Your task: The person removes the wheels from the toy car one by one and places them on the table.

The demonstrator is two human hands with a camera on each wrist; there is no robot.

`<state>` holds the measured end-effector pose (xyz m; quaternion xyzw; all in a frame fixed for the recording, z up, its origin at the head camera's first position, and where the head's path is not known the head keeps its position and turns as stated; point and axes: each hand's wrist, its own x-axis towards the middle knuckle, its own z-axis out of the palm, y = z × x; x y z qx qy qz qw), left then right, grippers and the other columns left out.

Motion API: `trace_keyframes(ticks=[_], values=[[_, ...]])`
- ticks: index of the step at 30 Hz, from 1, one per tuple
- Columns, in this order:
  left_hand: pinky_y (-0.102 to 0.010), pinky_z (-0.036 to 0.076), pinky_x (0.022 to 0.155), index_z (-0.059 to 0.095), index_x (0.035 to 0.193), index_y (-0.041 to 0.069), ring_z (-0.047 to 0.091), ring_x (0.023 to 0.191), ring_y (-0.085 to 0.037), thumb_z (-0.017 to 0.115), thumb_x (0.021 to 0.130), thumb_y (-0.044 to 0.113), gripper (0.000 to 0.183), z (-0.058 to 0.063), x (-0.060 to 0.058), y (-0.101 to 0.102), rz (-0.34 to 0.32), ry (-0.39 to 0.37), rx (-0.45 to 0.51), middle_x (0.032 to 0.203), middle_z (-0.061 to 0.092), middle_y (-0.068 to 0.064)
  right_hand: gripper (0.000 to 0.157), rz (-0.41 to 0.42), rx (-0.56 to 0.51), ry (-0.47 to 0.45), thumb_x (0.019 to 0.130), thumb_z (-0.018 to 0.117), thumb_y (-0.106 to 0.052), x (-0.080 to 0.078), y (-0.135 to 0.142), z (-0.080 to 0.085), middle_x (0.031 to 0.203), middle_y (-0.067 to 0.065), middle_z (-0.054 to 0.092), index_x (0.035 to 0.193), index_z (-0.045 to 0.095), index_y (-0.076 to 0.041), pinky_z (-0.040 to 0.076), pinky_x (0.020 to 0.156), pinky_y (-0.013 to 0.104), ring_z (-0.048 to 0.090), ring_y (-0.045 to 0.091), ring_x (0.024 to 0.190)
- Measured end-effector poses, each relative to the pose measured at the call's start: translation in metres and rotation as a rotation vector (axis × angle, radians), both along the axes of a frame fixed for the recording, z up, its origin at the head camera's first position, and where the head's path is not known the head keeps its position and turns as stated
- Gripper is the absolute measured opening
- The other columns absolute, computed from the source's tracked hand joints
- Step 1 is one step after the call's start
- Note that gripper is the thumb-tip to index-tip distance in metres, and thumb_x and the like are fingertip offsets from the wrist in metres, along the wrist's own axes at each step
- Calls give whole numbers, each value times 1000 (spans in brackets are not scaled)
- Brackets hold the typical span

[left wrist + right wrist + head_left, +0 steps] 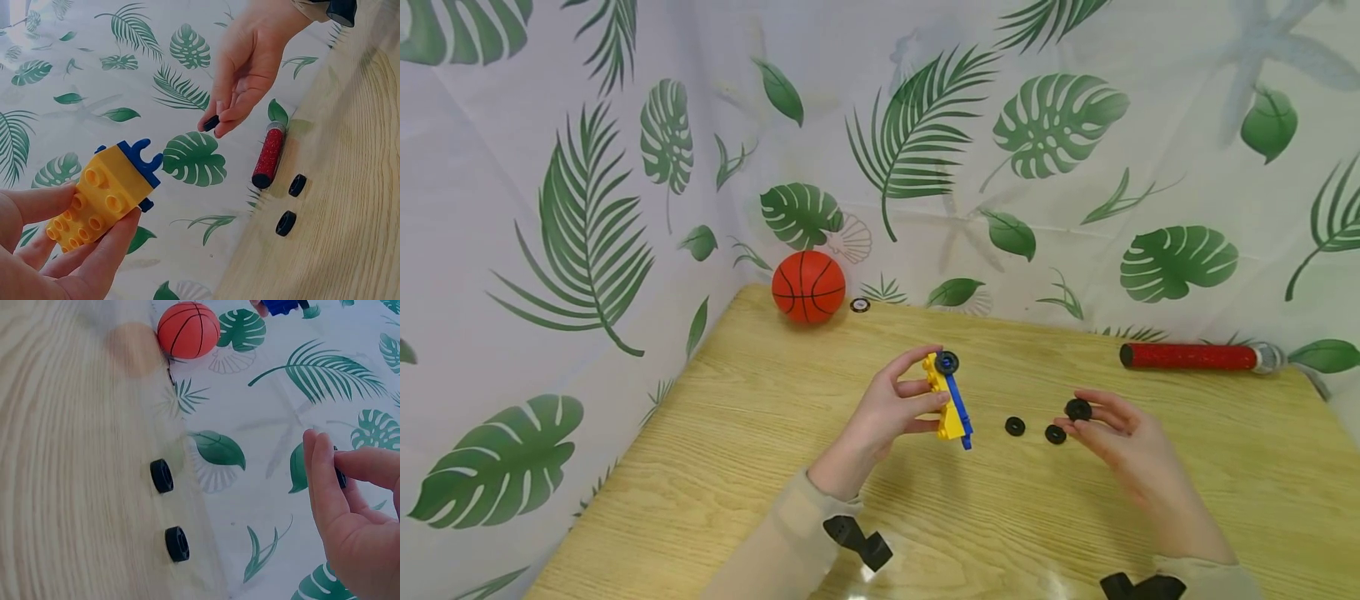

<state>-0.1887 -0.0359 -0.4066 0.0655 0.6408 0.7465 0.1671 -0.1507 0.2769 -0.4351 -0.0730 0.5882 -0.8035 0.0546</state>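
In the head view my left hand [891, 408] grips a yellow and blue toy brick car [952, 407] above the table, tilted with its studs toward the palm. One black tire [947, 362] sits on the car's upper end. The left wrist view shows the yellow studded side [94, 206] and a blue hook-shaped coupling [145, 156] at one end. My right hand [1131, 437] pinches a loose black tire [1078, 409] between thumb and fingers. Two more tires lie flat on the table between the hands, one [1015, 427] to the left and another [1056, 434] just below the right fingertips.
An orange toy basketball [808, 287] stands at the back left, with a small round black-and-white disc [860, 305] beside it. A red glittery microphone [1195, 357] lies along the back right. Behind the wooden table [700, 467] hangs a leaf-printed cloth [925, 167].
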Motion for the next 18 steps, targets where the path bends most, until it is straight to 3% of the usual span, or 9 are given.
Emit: trace_keyframes(ticks=[18], values=[[-45,61,78,55,138,33,71,84,-17,69,91,4,57,0,0,-1,-2,2,14,106,73,-15,42,-34,-41,-46,94,52,16,-6,33,-29,99,6,70,112,70,-18,58,83,22,74,17,92]])
